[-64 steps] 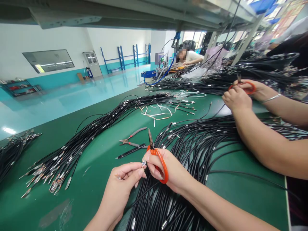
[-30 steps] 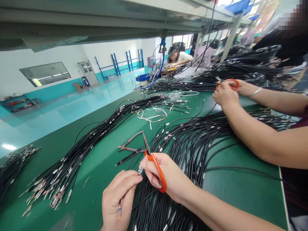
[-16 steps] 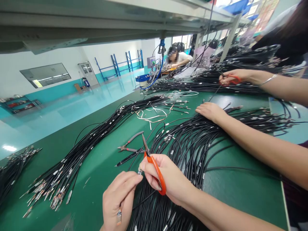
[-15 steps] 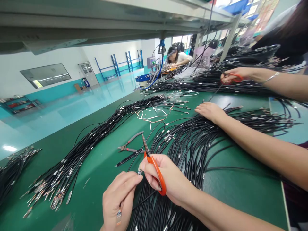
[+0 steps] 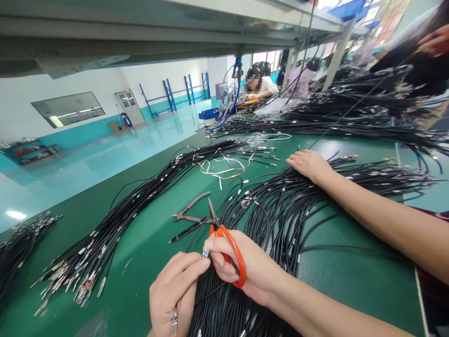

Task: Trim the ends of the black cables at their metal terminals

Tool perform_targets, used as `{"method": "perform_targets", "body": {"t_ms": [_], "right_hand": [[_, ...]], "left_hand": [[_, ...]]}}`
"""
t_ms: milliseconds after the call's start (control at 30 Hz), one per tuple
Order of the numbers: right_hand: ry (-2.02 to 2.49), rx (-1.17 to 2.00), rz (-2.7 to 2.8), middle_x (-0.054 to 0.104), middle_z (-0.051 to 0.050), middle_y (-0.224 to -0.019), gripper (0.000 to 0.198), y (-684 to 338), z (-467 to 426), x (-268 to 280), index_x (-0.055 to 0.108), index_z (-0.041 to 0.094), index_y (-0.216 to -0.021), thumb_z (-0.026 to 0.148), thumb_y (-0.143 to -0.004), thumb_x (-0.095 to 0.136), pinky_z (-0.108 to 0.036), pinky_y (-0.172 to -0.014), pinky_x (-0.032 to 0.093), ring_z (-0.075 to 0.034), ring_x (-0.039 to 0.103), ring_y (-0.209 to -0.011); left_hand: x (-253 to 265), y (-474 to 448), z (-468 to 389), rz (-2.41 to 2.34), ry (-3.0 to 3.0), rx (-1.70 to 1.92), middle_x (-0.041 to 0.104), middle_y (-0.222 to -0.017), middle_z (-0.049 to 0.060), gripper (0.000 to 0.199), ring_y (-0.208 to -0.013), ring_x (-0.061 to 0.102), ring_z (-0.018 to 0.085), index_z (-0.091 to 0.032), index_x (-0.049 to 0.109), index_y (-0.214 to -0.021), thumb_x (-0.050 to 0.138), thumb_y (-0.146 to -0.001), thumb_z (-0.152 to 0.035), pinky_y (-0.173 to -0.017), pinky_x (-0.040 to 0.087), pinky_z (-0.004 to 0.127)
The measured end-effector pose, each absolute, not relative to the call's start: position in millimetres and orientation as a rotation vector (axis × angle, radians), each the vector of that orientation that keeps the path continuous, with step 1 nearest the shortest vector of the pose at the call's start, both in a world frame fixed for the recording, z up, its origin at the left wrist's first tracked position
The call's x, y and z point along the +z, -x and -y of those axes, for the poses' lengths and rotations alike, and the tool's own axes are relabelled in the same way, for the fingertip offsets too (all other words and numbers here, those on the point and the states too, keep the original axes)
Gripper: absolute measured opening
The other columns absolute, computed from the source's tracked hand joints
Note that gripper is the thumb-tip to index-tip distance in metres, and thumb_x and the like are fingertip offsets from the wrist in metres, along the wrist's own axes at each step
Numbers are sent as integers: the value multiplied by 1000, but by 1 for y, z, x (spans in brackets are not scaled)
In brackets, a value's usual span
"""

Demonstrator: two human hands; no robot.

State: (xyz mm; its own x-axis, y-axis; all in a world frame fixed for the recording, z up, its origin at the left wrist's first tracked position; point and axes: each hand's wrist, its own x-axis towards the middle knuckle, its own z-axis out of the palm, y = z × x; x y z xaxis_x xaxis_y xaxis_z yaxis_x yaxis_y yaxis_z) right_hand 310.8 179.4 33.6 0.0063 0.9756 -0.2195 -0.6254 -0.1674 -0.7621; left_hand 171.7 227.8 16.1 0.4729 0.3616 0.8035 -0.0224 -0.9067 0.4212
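My left hand (image 5: pixel 175 290) is closed in a pinch on a small metal connector (image 5: pixel 205 253) in front of me. A second silvery end (image 5: pixel 174 322) shows under the left fingers, partly hidden. My right hand (image 5: pixel 242 267) holds orange-handled scissors (image 5: pixel 239 257), their tips pointing up and away from me. The right thumb and fingertip also touch the connector. Beneath both hands lies a thick bundle of black cables (image 5: pixel 224 309). Just beyond the scissor tips are grey-and-red cutting pliers (image 5: pixel 191 206) and black tweezers (image 5: pixel 191 230).
More black cables (image 5: pixel 140 196) stretch across the green table (image 5: pixel 140 262) at left. A white tie loop (image 5: pixel 224 175) lies at centre. From the right, a co-worker's hand (image 5: pixel 308 164) rests on cables; another raised hand (image 5: pixel 435 44) pulls a cable. A shelf (image 5: pixel 157 28) overhangs.
The co-worker's hand with orange-handled scissors has moved from above the cables to the upper right, drawing a cable taut. My hands stay on the connector; my scissors have shifted slightly down and right.
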Motion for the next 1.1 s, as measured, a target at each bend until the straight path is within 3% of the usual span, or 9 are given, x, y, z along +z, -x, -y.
{"method": "perform_targets", "body": {"t_ms": [233, 367, 500, 867, 1100], "right_hand": [[845, 1627, 519, 36, 7, -33, 30, -310, -177, 36, 43, 14, -43, 23, -68, 57, -18, -35, 13, -1, 24, -31], [868, 1523, 631, 35, 7, -31, 31, -310, -175, 41, 43, 15, -42, 24, -70, 55, -19, -34, 13, -2, 24, -28], [890, 1513, 685, 35, 7, -30, 31, -310, -174, 41, 44, 16, -42, 22, -72, 51, -20, -33, 14, -3, 25, -27], [864, 1607, 675, 39, 6, -32, 36, -314, -176, 39, 42, 15, -43, 30, -72, 57, -19, -32, 13, -2, 26, -28], [909, 1531, 707, 41, 6, -33, 33, -313, -173, 43, 43, 15, -45, 28, -74, 55, -18, -31, 13, -2, 27, -27]], "left_hand": [[9, -169, -228, -255, -2394, 1440, 67, -84, 5, 38, -72, 61, 14, -20, 64, -99, 55, -71, 3, -65, 50, 23], [0, -167, -219, -596, -2248, 1463, 68, -84, 0, 31, -75, 63, 13, -22, 64, -94, 60, -70, -2, -73, 50, 21], [-6, -169, -214, -810, -2022, 1446, 67, -82, -2, 27, -70, 63, 11, -23, 63, -92, 64, -70, -9, -65, 51, 16], [8, -167, -226, -353, -2267, 1220, 65, -90, 4, 32, -81, 60, 14, -19, 61, -101, 52, -76, -1, -72, 49, 22], [13, -168, -227, -264, -2245, 1348, 67, -85, 5, 35, -77, 61, 13, -19, 64, -98, 52, -73, 3, -69, 49, 22]]}}
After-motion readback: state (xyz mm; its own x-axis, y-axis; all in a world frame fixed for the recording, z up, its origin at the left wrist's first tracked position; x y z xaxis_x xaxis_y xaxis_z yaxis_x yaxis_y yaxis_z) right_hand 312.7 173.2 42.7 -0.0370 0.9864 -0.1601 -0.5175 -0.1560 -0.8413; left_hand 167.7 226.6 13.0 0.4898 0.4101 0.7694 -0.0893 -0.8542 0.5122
